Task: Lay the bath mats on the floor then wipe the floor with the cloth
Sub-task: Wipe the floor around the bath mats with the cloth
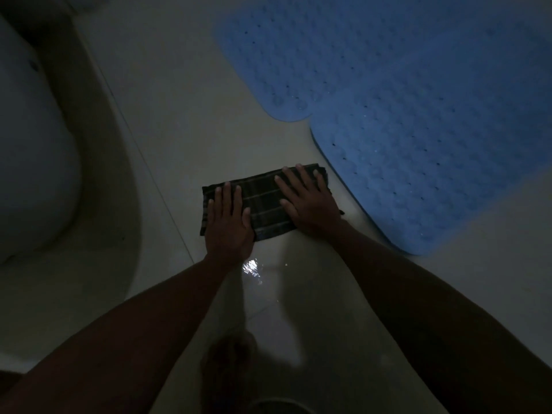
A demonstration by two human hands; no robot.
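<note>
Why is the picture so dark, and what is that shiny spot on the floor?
Head view: the room is dimly lit, so the arms and lower edge go nearly black; the shiny spot looks like light glinting off wet floor just behind the left hand; both hands press flat on the cloth, right hand; the blue mats look grainy; edges bend from the wide lens.

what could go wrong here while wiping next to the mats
The cloth lies close to the near blue mat; a push to the right could catch the mat's edge and shift or curl it. The floor shows a wet glint just behind the left hand and right hand, both pressing flat, so palms or feet might slip. The room is dim, so wet patches may be missed.
</note>
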